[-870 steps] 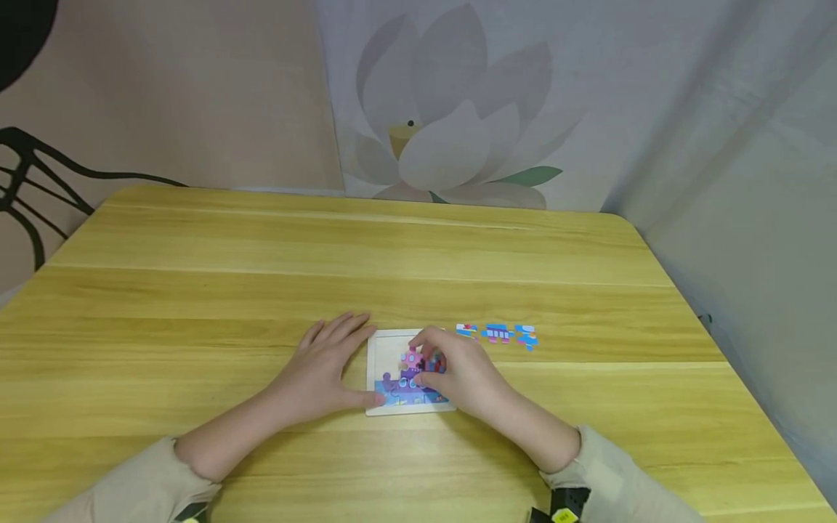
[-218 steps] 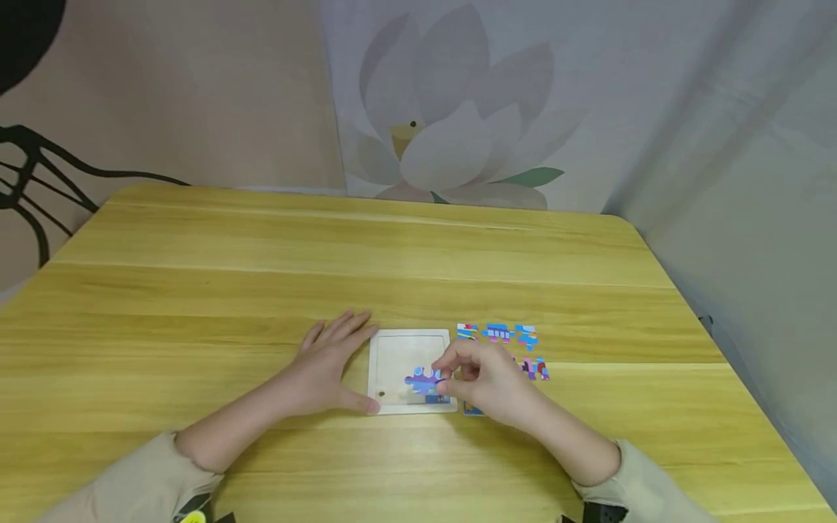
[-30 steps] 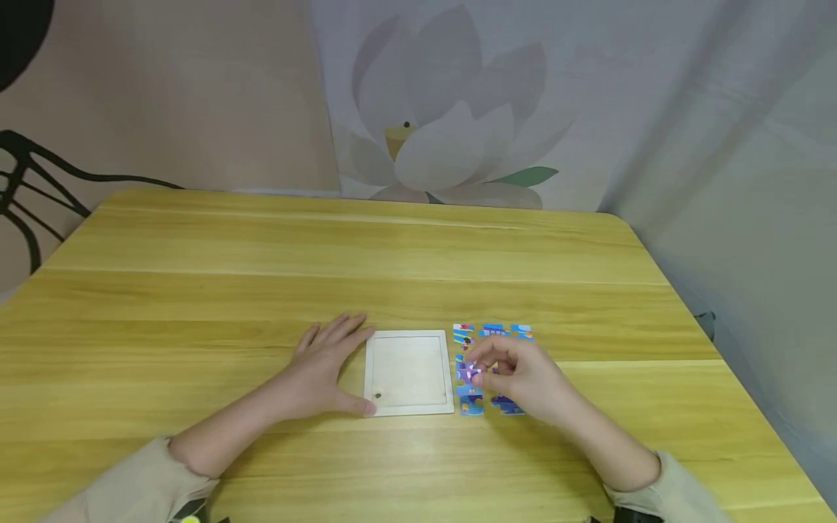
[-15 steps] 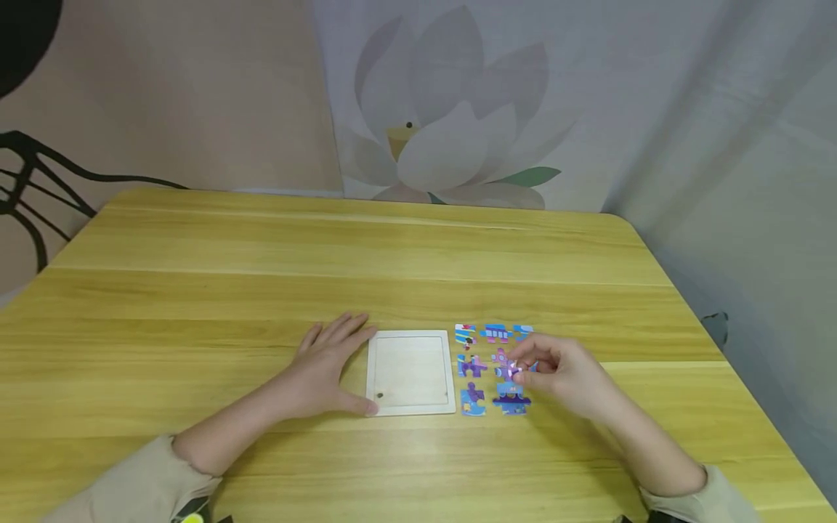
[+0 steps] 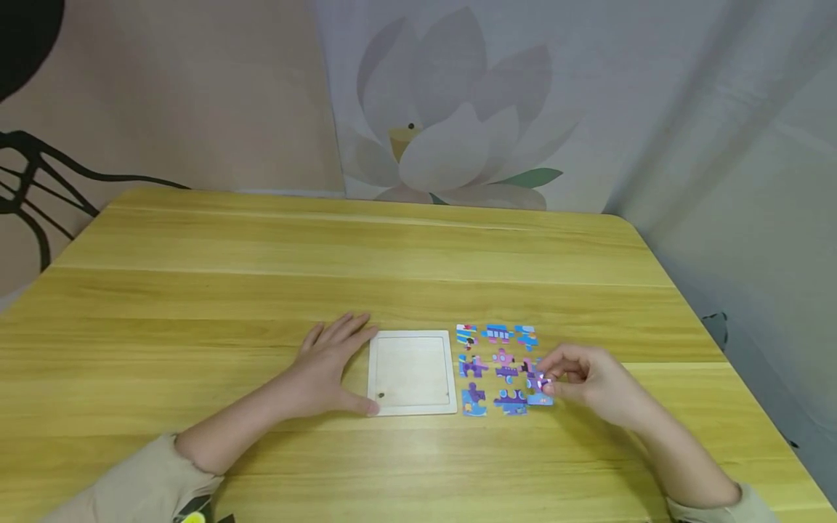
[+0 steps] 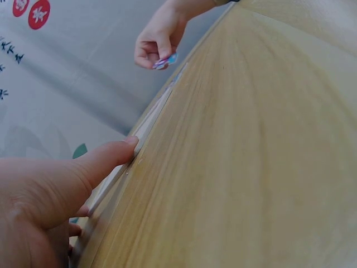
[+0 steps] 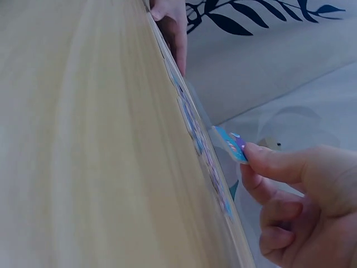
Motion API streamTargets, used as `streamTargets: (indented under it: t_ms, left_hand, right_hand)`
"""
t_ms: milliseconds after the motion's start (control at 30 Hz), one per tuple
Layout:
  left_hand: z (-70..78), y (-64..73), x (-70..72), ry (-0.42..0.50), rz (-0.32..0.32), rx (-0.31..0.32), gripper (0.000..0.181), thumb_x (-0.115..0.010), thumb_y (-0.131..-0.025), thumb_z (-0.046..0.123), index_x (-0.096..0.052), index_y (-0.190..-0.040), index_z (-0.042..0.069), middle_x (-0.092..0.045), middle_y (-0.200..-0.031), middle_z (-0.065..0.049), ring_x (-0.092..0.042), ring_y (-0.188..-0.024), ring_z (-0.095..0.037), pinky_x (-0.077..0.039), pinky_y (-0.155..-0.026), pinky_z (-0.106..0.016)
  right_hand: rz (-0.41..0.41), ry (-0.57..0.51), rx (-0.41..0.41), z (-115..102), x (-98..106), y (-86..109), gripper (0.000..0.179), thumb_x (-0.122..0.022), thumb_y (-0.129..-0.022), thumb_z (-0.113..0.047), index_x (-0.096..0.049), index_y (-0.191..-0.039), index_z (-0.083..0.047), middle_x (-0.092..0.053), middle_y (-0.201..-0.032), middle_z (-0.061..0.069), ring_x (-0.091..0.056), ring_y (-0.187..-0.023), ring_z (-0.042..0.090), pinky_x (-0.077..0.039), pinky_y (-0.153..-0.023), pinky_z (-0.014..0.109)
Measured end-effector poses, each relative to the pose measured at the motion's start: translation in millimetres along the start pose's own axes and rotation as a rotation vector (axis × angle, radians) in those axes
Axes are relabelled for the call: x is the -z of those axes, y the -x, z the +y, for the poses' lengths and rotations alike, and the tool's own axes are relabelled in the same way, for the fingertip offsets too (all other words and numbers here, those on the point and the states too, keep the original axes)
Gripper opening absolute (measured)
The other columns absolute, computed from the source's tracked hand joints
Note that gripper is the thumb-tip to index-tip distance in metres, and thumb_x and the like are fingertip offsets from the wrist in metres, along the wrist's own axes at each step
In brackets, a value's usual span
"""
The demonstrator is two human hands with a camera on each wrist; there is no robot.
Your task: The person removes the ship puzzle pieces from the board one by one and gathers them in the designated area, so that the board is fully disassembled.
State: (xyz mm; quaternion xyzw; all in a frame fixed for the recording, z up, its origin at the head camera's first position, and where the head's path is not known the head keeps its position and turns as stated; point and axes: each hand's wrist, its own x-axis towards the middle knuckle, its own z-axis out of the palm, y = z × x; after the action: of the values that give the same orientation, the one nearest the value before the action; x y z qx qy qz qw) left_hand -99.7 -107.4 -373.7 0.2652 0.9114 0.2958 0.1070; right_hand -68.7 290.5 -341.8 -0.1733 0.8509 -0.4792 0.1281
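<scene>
My right hand [image 5: 591, 381] pinches a blue and purple jigsaw piece [image 5: 538, 396] between thumb and fingertips. In the right wrist view this piece [image 7: 231, 145] is held above the tabletop. Left of it several jigsaw pieces lie in rows, among them a blue and purple one [image 5: 474, 400], a purple one with round shapes [image 5: 510, 403] and a pink and purple one [image 5: 503, 357]. A square pale wooden puzzle tray [image 5: 452, 374] lies left of the pieces, its bare base showing. My left hand [image 5: 320, 378] spreads along the tray's left side, thumb on its near left corner.
The wooden table [image 5: 261, 240] reaches back to a curtain with a printed flower [image 5: 451, 138]. A black chair [image 5: 29, 163] stands beyond the table's left edge, and a dark round object [image 5: 26, 43] shows at top left.
Pieces that were in the tray at first are now laid out on the table to its right. Over the last second my right hand carried the pinched piece rightward; my left hand stayed put.
</scene>
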Motion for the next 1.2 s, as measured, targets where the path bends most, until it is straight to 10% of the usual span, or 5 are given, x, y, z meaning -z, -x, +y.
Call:
streamTargets:
  t_ms: [1200]
  left_hand:
    - [1.0, -0.3, -0.2, -0.001, 0.003, 0.003, 0.112, -0.083, -0.063, 0.055, -0.03, -0.15, 0.008, -0.015, -0.158, -0.012, -0.003, -0.144, -0.033, 0.006, -0.108, -0.061]
  right_hand:
    - [0.029, 0.195, -0.088, 12, 1, 7.2, 0.014, -0.072, -0.083, -0.002, -0.076, -0.092, -0.012, -0.069, -0.085, -0.001, -0.055, -0.066, 0.011, -0.049, -0.054, 0.024]
